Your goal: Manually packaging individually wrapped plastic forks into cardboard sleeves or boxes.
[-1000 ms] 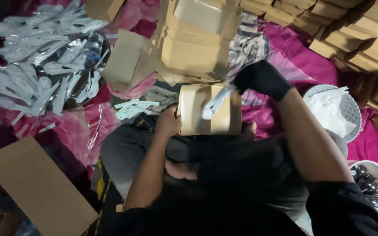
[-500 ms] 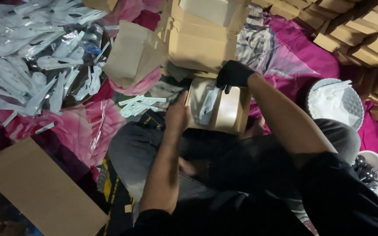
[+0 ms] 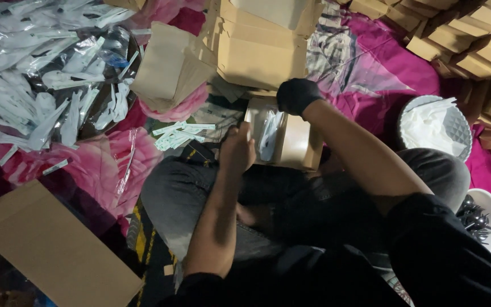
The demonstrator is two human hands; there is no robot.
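On your lap, between your knees, your bare left hand [image 3: 235, 152] is closed around the left wall of the small open kraft box [image 3: 296, 149], thumb and fingers pinching the cardboard edge so the box sits steady and its mouth faces up at you. Your black-gloved right hand [image 3: 296, 95] curls over the box's far rim; whether it grips the rim or just rests there, you cannot tell from this angle. Together the two hands brace the box from opposite sides. Inside the box, against its left half, lies a plastic-wrapped white utensil [image 3: 269, 135], slanted lengthwise. The box itself is plain brown, shallow, with pale inner walls. Beyond the box's far rim stands a stack of flat kraft cartons [image 3: 259, 54]. Left of the box lies a scatter of small paper sachets [image 3: 180, 135], and farther left a heap of wrapped white spoons [image 3: 35, 91]. Right of the box sits a white basket of napkins [image 3: 436, 128].
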